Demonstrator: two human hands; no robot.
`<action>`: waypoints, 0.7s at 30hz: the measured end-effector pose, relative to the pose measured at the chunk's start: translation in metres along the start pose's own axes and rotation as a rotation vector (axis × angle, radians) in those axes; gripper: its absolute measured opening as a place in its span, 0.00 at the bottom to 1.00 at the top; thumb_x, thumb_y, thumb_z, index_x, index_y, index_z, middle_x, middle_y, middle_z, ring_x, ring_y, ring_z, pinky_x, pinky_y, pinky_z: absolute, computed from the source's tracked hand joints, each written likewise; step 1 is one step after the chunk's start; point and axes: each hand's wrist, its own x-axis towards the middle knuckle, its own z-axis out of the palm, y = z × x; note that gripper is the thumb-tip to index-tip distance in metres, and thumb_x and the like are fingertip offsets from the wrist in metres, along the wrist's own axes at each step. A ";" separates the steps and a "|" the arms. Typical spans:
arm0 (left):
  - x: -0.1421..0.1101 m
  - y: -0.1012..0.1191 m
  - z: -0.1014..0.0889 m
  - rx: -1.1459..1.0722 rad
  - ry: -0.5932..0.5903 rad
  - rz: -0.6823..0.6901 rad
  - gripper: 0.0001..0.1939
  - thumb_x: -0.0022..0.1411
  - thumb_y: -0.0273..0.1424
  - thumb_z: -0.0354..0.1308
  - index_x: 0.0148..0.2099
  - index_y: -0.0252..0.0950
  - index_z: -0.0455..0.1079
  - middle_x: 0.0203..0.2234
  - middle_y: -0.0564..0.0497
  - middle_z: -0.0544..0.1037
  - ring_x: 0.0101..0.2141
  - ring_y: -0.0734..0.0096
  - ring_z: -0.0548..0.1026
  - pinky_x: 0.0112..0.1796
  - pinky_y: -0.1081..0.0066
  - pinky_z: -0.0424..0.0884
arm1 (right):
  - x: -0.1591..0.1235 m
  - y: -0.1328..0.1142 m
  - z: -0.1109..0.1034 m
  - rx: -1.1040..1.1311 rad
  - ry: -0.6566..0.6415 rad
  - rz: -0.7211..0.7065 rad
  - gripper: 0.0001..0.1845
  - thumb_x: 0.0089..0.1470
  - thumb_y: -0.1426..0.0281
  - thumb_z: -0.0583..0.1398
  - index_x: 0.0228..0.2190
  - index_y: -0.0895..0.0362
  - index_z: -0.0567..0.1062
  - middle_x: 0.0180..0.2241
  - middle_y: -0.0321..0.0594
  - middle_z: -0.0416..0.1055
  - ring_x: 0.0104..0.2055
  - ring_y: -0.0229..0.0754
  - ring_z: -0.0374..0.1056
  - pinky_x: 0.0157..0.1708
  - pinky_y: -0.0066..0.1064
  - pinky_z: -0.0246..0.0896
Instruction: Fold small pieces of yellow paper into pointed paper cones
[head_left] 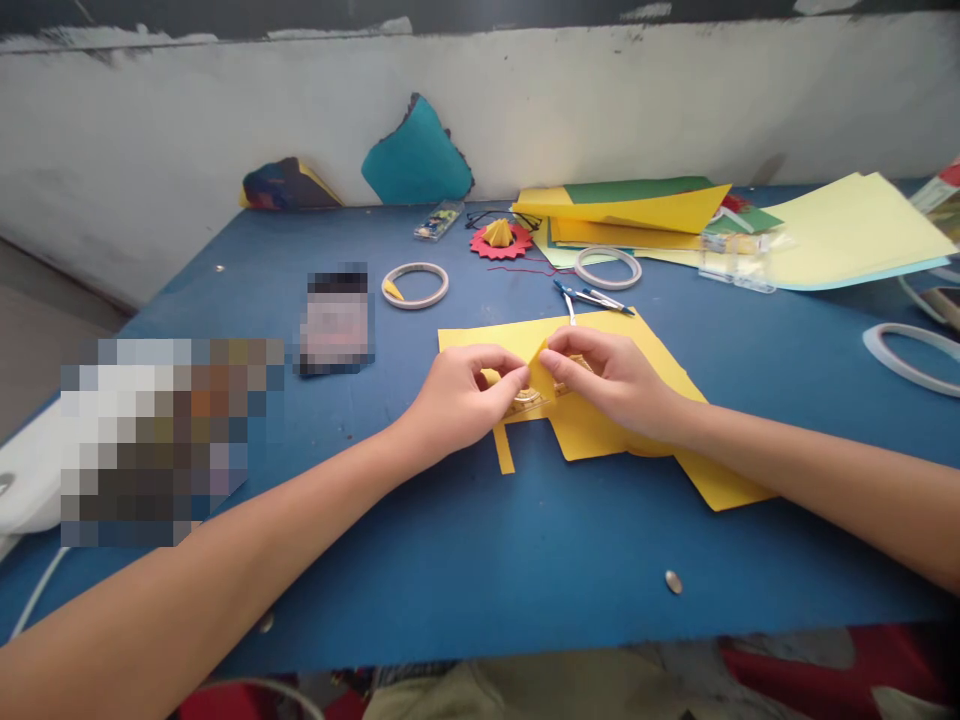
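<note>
Both hands meet over yellow paper sheets (652,350) in the middle of the blue table. Between the fingertips is a small folded piece of yellow paper (539,378). My left hand (469,395) pinches its left side, thumb against fingers. My right hand (604,375) pinches its upper right edge. Beneath the hands lies a clear protractor (529,402), partly hidden by them. A narrow yellow paper strip (505,450) sticks out below the left hand. Just behind the right hand lies a blue and white compass (596,298).
Rolls of tape (416,287) lie at the back left, with another tape roll (609,268) behind the compass. A red and yellow paper ornament (500,240) sits near the wall. Coloured sheets (637,215) are piled at the back right. A metal stud (673,582) is near the front.
</note>
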 end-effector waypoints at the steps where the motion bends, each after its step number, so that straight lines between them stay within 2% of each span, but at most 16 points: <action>1: 0.000 0.000 0.000 0.002 -0.003 0.001 0.08 0.56 0.30 0.54 0.28 0.32 0.72 0.23 0.51 0.74 0.25 0.75 0.70 0.25 0.77 0.67 | 0.000 0.000 0.000 0.010 0.006 0.005 0.13 0.57 0.61 0.54 0.27 0.57 0.69 0.26 0.36 0.66 0.29 0.36 0.61 0.31 0.29 0.56; 6: 0.001 -0.001 0.000 0.010 -0.002 0.005 0.09 0.56 0.30 0.55 0.28 0.32 0.72 0.25 0.50 0.76 0.26 0.73 0.72 0.27 0.75 0.69 | 0.001 0.003 0.001 0.062 0.031 0.036 0.13 0.55 0.60 0.56 0.28 0.57 0.70 0.27 0.37 0.68 0.30 0.37 0.63 0.31 0.30 0.58; 13: 0.000 -0.001 0.000 0.048 -0.008 0.041 0.08 0.56 0.28 0.55 0.28 0.32 0.73 0.24 0.50 0.76 0.25 0.75 0.70 0.26 0.76 0.66 | 0.001 0.004 0.001 0.128 0.059 0.092 0.13 0.54 0.60 0.59 0.28 0.58 0.71 0.28 0.38 0.69 0.31 0.38 0.65 0.32 0.31 0.61; 21: 0.001 0.001 0.000 0.051 -0.011 0.038 0.08 0.56 0.28 0.55 0.28 0.31 0.73 0.24 0.50 0.76 0.25 0.76 0.70 0.26 0.77 0.65 | 0.002 0.004 0.000 0.155 0.030 0.103 0.13 0.55 0.60 0.57 0.29 0.58 0.70 0.26 0.36 0.66 0.29 0.35 0.63 0.29 0.29 0.60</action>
